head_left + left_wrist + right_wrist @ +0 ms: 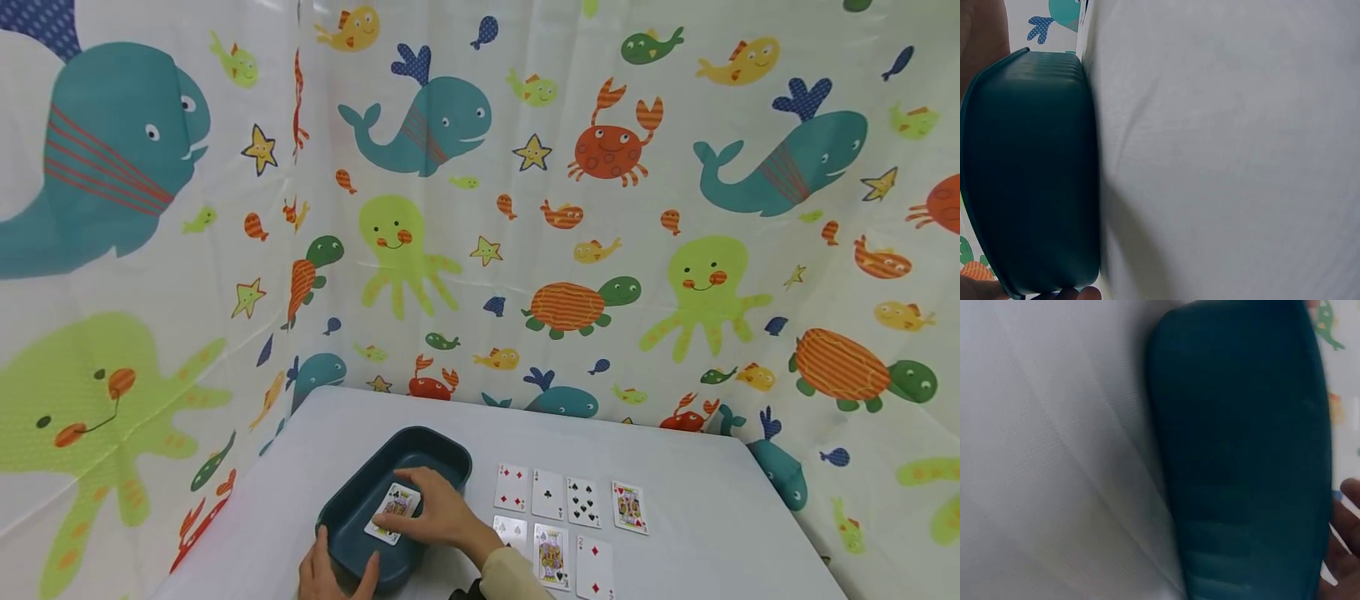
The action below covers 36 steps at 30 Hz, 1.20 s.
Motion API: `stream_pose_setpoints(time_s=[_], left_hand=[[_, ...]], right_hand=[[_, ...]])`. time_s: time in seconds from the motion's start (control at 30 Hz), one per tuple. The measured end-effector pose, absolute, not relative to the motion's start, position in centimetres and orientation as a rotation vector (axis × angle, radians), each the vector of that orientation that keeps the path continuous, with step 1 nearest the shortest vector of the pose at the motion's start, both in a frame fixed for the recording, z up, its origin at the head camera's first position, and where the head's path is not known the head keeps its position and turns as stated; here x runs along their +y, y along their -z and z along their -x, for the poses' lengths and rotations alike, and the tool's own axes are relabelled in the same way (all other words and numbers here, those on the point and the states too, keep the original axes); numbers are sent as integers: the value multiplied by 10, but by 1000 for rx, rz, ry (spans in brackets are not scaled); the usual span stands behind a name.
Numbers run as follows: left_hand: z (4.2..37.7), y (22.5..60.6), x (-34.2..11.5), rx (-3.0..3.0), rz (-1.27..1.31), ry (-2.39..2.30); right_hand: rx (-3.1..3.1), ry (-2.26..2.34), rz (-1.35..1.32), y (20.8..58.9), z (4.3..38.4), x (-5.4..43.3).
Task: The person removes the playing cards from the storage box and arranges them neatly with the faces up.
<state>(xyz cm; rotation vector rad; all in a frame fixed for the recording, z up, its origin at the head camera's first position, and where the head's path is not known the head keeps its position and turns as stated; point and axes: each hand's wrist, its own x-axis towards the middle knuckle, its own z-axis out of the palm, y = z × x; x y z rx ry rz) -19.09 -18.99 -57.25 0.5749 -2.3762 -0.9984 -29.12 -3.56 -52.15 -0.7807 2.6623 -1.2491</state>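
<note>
A dark teal tray [352, 492] sits on the white-covered table, left of centre. My left hand [330, 575] grips its near end, thumb on one side and fingers on the other; fingertips [1088, 292] show at its edge in the left wrist view. Over the tray, my right hand [442, 512] holds a face-up playing card [393, 512] with a picture on it, thumb on the near side and fingers at the far side. Whether more cards lie under it I cannot tell. The tray's outer wall [1241, 437] fills much of the right wrist view.
Right of the tray, face-up cards lie in two rows, among them a seven of spades [583, 502], a red picture card [629, 507] and a two of diamonds [595, 567]. My right forearm partly overlaps the nearer row. A sea-animal curtain [465, 275] hangs behind and beside the table.
</note>
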Motion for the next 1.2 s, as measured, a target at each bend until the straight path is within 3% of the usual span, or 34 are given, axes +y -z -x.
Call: stream_pose_setpoints(time_s=[0.57,1.2], left_hand=[[193,581,-191,-2311,-542,973],[191,573,-189,-2350,-554,999]], right_hand=[[2966,329,766,528,307,-64],[3002,33,727,531,309,-76]])
